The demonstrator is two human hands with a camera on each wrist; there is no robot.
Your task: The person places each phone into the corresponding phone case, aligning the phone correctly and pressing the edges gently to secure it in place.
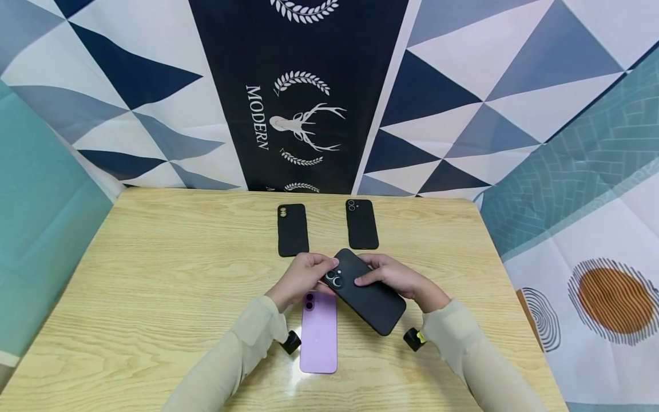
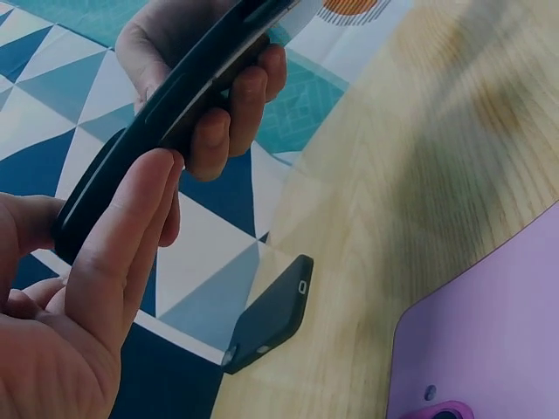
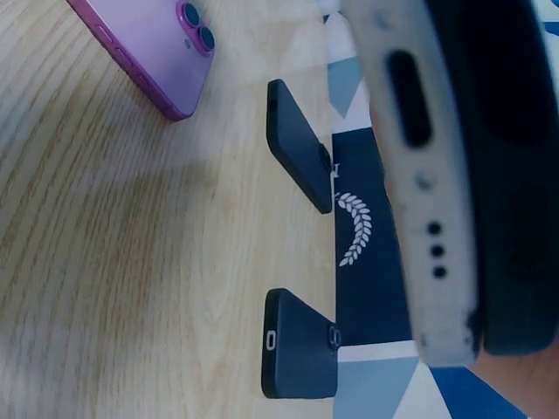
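Both hands hold a phone (image 3: pixel 432 201) with a black phone case (image 1: pixel 373 300) against its back, tilted above the table. My left hand (image 1: pixel 302 276) grips the camera end, its thumb beside the lens openings. My right hand (image 1: pixel 396 276) grips the side edge, thumb on the case's back and fingers curled under. In the right wrist view the phone's bottom end, with its charging port and small holes, stands bare beside the case edge. A purple phone (image 1: pixel 318 337) lies back up on the table just below the left hand.
Two black phone cases stand apart near the table's back edge, a left one (image 1: pixel 293 232) and a right one (image 1: pixel 362 225). The wooden table (image 1: pixel 170 269) meets a patterned cloth backdrop (image 1: pixel 437 103) behind.
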